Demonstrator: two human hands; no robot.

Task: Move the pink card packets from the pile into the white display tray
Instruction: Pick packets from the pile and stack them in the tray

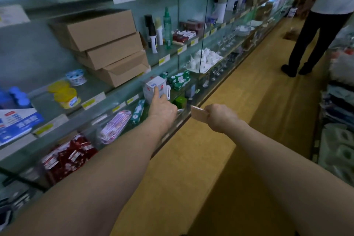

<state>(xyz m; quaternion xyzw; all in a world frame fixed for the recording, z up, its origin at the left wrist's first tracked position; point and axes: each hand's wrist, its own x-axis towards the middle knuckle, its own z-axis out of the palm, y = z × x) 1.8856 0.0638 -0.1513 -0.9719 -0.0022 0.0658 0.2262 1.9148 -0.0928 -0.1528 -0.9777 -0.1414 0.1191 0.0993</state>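
Head view: L hand (pixel 162 110) out at glass shelf (pixel 115 110), index finger (pixel 156 92) straight w/ tip on front face of 1 white display tray (pixel 150 87). Other fingers bent under, nothing seen in them. Tray boxy, blue dots + red label, upright near shelf's front edge.

R hand (pixel 220 118) out past shelf's front edge, over yellow floor (pixel 239 101), well apart from tray. Fingers curled round 1 pink card packet (pixel 199 115), its free end sticking out twd L hand. Looks thick, so cannot tell if more than 1 packet in grip.

Same shelf, just right of tray: approx 3 green boxes (pixel 180 80). Further along: 1 white tea set (pixel 205 59).

Shelf above: 3 brown cardboard boxes (pixel 107 44) stacked, lowest w/ flap open. Left of those, near front edge: 2 yellow tubs (pixel 66 97) side by side, touching.

Shelf below: heap of red packets (pixel 69 155), too many & too blurred to count, plus 1 long pink pack (pixel 115 126).

Far end of aisle, top right: 1 person (pixel 316 30) standing, dark trousers, light top.
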